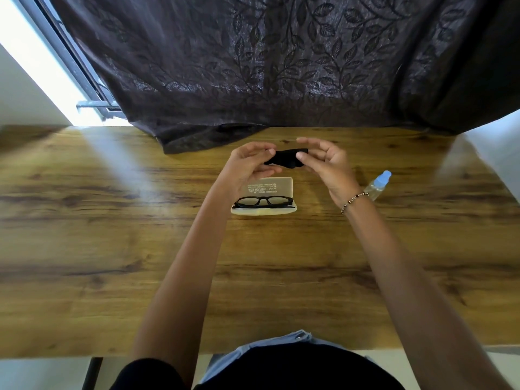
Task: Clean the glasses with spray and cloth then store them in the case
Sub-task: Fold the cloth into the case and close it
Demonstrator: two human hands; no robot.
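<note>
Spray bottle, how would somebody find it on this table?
Start at the wooden table and find the open glasses case in the middle. The spray bottle sits to its right, just past the beaded bracelet. It alone is clear, with a light blue cap.

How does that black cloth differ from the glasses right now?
The cloth is soft and bunched up, while the glasses are a stiff frame with clear lenses. The cloth is held in the air, pinched between the left hand and the right hand, while the glasses lie in the open case on the table. Both are black.
</note>
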